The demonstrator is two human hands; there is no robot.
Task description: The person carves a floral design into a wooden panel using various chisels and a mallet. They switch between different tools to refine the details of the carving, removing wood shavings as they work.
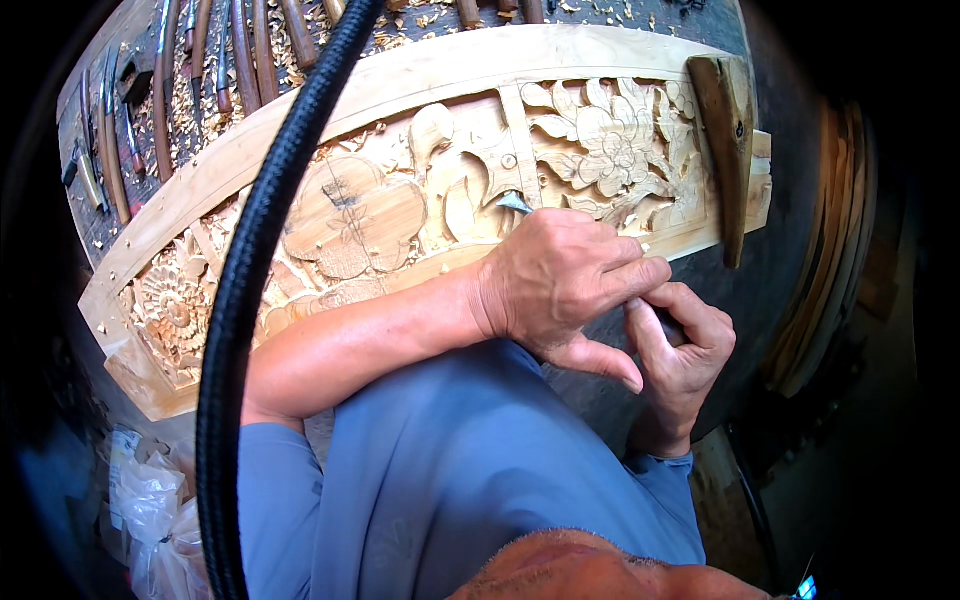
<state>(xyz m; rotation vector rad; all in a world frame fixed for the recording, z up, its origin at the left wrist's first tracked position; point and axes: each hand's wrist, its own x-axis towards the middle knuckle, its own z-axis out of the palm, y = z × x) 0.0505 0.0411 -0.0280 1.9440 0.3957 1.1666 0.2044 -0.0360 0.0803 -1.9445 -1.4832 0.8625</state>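
Note:
A curved, pale wooden panel (575,50) with relief carving lies across the bench before me. My left hand (565,280) lies over the panel's near edge, its fingers curled over the shaft of a carving chisel and its thumb stretched toward my other hand. The chisel's bluish steel tip (515,203) sticks out past my knuckles, at a recess beside a leaf shape. Close against the left fingertips, my right hand (692,345) is wrapped round the dark end of the handle. Most of the chisel is hidden under both hands.
Several chisels (242,55) with wooden handles lie among shavings on the bench's far side. A wooden bar (728,150) rests across the panel's right end. A thick black cable (262,230) crosses the view. Clear plastic bags (155,510) are at lower left; curved boards (835,240) stand at right.

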